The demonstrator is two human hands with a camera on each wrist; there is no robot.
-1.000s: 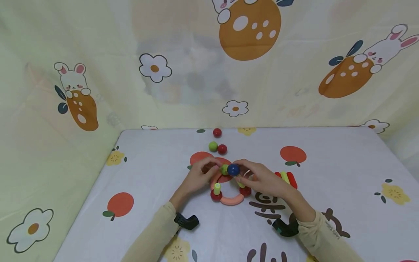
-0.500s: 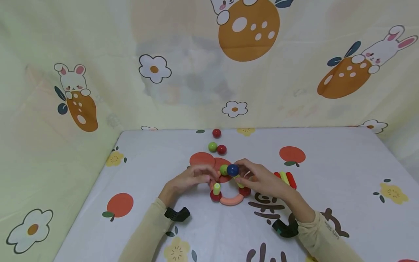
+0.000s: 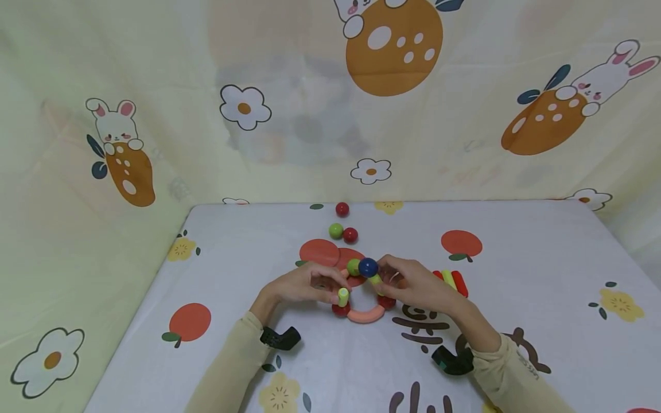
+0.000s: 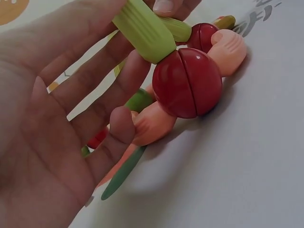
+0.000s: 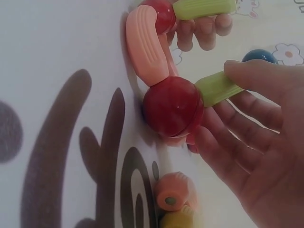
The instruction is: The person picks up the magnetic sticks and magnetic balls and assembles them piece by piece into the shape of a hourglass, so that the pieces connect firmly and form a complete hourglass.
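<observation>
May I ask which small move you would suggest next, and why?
I would probably tilt the light-green ribbed rod at the left hand gently toward the shiny blue ball: the rod's top end looks bare, while the ball appears at the upper end of the other light-green ribbed rod, which the right hand pinches.

The head view's bottom edge cuts off both sleeves (image 3: 222, 364); lettering (image 3: 525, 361) on the right one is too small to read. In the wrist views, the left hand (image 4: 61, 114) partly hides a green ball (image 4: 139, 100), and the right hand (image 5: 270, 142) part of a green stick (image 5: 214, 89).
</observation>
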